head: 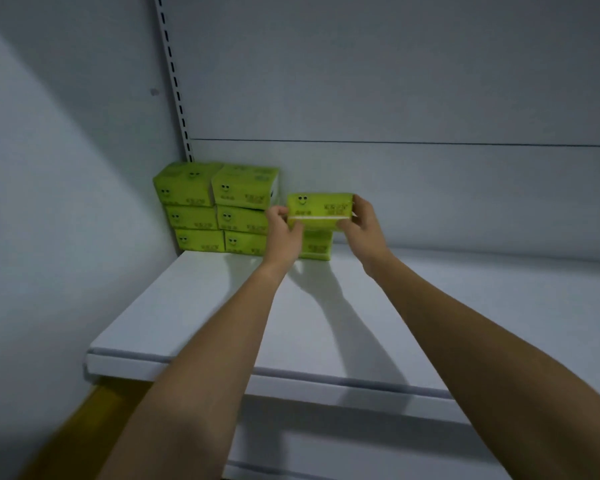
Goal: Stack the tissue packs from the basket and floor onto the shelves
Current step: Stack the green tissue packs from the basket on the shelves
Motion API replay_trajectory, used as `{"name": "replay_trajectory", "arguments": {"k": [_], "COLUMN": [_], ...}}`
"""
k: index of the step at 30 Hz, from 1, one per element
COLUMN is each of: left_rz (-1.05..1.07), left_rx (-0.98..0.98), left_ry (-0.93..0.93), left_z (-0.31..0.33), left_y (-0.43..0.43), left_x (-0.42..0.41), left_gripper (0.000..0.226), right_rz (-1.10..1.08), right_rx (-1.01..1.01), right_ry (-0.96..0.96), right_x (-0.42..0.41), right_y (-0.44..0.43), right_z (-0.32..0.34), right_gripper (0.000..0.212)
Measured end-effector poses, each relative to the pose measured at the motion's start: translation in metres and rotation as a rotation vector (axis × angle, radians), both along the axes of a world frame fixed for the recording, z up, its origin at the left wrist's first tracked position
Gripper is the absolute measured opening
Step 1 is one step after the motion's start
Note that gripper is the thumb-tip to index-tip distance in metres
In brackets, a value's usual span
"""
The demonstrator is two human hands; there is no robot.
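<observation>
**Eight green packs, one held between two hands**

Six tissue packs (215,209) stand in the back left corner of the shelf (205,306) in two columns of three, pressed side by side and against the rear panel (430,188). They are soft-cornered rectangular blocks in glossy lime-green wrap, each printed with a small smiling face and dark lettering too blurred to read.

A seventh, the lone pack (315,247), lies flat on the shelf just right of the columns, its left part hidden behind a wrist. Directly above it is the eighth, the held pack (321,207), long side level, with a pale strip along its lower front edge. Whether it touches the one beneath cannot be told.

The left hand (284,233) grips its left end and the right hand (362,220) its right end, fingers curled round the wrap.

The shelf is a smooth white board with a raised front lip. One slotted metal upright (174,84) runs up the corner.
</observation>
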State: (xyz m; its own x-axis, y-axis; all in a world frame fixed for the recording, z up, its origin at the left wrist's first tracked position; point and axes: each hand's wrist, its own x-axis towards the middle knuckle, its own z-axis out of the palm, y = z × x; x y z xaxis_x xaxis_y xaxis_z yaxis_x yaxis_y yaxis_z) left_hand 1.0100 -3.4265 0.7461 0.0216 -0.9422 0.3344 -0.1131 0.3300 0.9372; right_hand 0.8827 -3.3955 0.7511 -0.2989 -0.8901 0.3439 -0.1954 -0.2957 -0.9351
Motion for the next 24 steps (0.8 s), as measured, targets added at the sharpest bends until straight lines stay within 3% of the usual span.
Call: {"name": "replay_trajectory", "arguments": {"k": [5, 10, 15, 20, 22, 24], "left_rz": [0.001, 0.123, 0.095, -0.006, -0.058, -0.088], "left_rx": [0.056, -0.104, -0.303, -0.258, -0.242, -0.243], "left_ry": [-0.21, -0.645, -0.834, -0.918, -0.945, -0.968], "left_z": [-0.025, -0.049, -0.052, -0.05, -0.05, -0.049], "left_y": [-0.034, -0.042, -0.042, -0.034, -0.025, -0.013], "left_x": [0.006, 0.018, 0.022, 0.029, 0.034, 0.042], "left_gripper": [0.03, 0.049, 0.046, 0.047, 0.047, 0.049], "right_rz": [0.025, -0.07, -0.124, -0.075, -0.08, -0.118], "right_rx": [0.052, 0.098, 0.144, 0.245, 0.259, 0.226], "right_ry": [0.097, 0.286, 0.342, 0.278, 0.369, 0.577], "right_x": [-0.002, 0.005, 0.01, 0.007, 0.009, 0.014], "right_y": [-0.035, -0.051, -0.065, -0.062, -0.051, -0.035], "right_z": [-0.019, -0.033, -0.027, -0.024, -0.024, -0.026], "right_gripper": [0.055, 0.052, 0.052, 0.06, 0.063, 0.064]}}
